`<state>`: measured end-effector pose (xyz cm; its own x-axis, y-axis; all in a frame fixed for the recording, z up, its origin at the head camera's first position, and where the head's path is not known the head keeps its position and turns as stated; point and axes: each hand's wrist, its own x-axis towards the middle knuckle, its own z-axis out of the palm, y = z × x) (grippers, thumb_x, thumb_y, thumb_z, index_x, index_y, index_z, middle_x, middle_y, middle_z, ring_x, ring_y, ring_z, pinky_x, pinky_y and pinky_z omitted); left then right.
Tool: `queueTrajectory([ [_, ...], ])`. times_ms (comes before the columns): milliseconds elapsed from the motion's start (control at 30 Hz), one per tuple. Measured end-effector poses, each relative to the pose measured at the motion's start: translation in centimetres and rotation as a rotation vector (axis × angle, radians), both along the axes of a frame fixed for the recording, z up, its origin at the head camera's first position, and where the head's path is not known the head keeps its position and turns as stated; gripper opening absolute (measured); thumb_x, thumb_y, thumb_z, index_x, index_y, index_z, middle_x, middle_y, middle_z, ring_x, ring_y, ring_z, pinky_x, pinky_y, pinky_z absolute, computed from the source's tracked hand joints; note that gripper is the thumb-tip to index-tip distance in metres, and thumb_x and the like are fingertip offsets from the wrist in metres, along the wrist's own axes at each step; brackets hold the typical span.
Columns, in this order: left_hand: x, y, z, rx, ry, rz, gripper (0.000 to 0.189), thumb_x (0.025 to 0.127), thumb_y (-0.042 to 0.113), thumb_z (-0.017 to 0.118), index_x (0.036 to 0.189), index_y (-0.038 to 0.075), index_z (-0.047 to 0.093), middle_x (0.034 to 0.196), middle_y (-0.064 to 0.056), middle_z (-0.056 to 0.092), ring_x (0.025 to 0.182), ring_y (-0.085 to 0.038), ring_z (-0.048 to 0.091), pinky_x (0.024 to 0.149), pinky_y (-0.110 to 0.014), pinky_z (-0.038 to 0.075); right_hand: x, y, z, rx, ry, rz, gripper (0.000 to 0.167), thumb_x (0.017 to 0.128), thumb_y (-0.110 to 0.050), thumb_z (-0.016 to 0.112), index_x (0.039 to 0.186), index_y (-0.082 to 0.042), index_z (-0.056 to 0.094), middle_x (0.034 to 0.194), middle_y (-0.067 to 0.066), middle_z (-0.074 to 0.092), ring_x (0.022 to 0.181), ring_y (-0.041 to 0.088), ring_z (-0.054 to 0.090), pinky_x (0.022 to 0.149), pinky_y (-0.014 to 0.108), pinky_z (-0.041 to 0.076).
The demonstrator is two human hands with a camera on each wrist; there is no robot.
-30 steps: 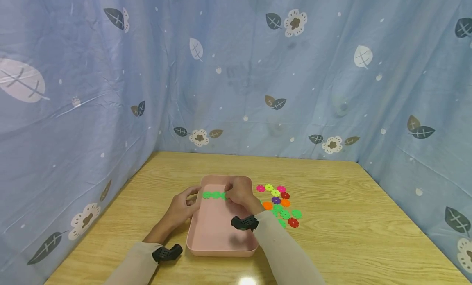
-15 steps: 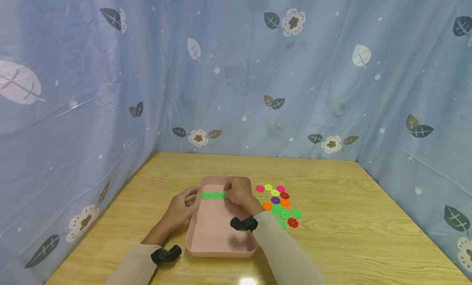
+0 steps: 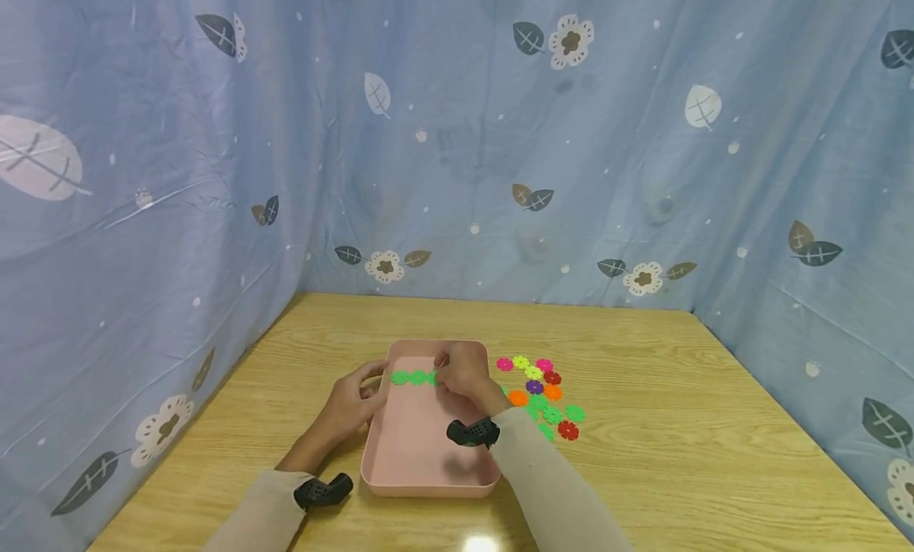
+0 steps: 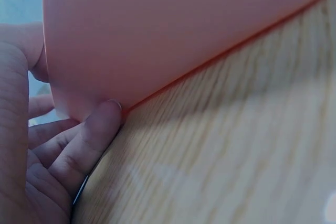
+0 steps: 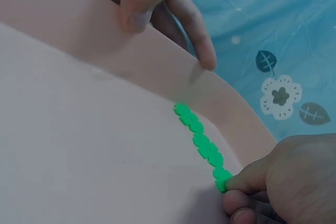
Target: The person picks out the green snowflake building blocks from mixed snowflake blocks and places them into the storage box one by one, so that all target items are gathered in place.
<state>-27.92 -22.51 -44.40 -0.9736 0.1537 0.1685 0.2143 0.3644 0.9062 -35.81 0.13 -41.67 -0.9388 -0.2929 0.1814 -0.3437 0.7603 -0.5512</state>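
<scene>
A pink rectangular tray (image 3: 421, 453) lies on the wooden table. My left hand (image 3: 348, 401) grips its left wall; in the left wrist view that hand (image 4: 55, 169) has fingers on both sides of the wall (image 4: 157, 30). Inside the tray's far part, green flower-shaped plastic discs run in a row, among them a left one (image 3: 400, 377) and a middle one (image 3: 417, 377). At the row's right end my right hand (image 3: 466, 373) pinches another green disc (image 5: 221, 177) between thumb and finger. That disc meets its neighbour (image 5: 208, 149). The right hand partly hides it in the head view.
Loose discs lie right of the tray: several green ones (image 3: 552, 415), pink (image 3: 505, 364), yellow (image 3: 534, 373), purple (image 3: 535, 387), orange (image 3: 553, 392) and red (image 3: 568, 431). My right forearm crosses the tray's right wall. A blue patterned curtain (image 3: 464, 155) encloses the table (image 3: 678, 425).
</scene>
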Motion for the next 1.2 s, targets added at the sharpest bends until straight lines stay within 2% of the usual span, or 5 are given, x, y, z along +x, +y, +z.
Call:
queueTrajectory([
  [400, -0.3, -0.1, -0.1, -0.005, 0.021, 0.008, 0.056, 0.097, 0.012, 0.062, 0.150, 0.004, 0.046, 0.148, -0.022, 0.050, 0.061, -0.014, 0.061, 0.048, -0.023, 0.045, 0.0, -0.2, 0.6, -0.020, -0.063, 0.007, 0.013, 0.084, -0.012, 0.078, 0.097, -0.010, 0.074, 0.064, -0.007, 0.065, 0.050, 0.007, 0.062, 0.051, 0.024, 0.050],
  [633, -0.1, -0.2, -0.1, -0.008, 0.017, 0.005, 0.055, 0.097, 0.014, 0.062, 0.150, 0.004, 0.046, 0.148, -0.023, 0.050, 0.061, -0.014, 0.061, 0.047, -0.024, 0.044, 0.2, -0.2, 1.0, 0.004, -0.063, 0.021, 0.021, 0.086, -0.018, 0.076, 0.107, -0.013, 0.075, 0.080, -0.005, 0.069, 0.057, 0.007, 0.061, 0.068, 0.030, 0.052],
  [767, -0.1, -0.4, 0.0, 0.002, 0.021, 0.016, 0.053, 0.099, 0.017, 0.062, 0.149, 0.005, 0.047, 0.149, -0.022, 0.050, 0.061, -0.015, 0.061, 0.047, -0.026, 0.045, 0.3, -0.4, 1.4, -0.044, -0.118, 0.052, 0.026, 0.089, -0.022, 0.074, 0.113, -0.012, 0.073, 0.091, -0.002, 0.070, 0.062, 0.009, 0.062, 0.076, 0.036, 0.053],
  [967, -0.3, -0.4, -0.2, 0.011, 0.016, -0.012, 0.055, 0.099, 0.016, 0.062, 0.150, 0.004, 0.045, 0.150, -0.025, 0.047, 0.074, -0.017, 0.069, 0.053, -0.028, 0.052, 0.6, -0.3, 1.6, -0.147, -0.210, 0.095, 0.030, 0.091, -0.016, 0.073, 0.119, -0.006, 0.068, 0.103, 0.007, 0.067, 0.069, 0.016, 0.064, 0.073, 0.036, 0.055],
  [1200, -0.2, -0.2, -0.3, 0.013, 0.009, -0.008, 0.056, 0.097, 0.013, 0.061, 0.150, 0.004, 0.045, 0.149, -0.023, 0.048, 0.068, -0.018, 0.066, 0.050, -0.028, 0.051, 1.0, 0.1, 1.7, -0.206, -0.197, 0.143, 0.032, 0.092, -0.014, 0.072, 0.122, -0.003, 0.067, 0.110, 0.014, 0.067, 0.090, 0.025, 0.062, 0.076, 0.039, 0.055],
])
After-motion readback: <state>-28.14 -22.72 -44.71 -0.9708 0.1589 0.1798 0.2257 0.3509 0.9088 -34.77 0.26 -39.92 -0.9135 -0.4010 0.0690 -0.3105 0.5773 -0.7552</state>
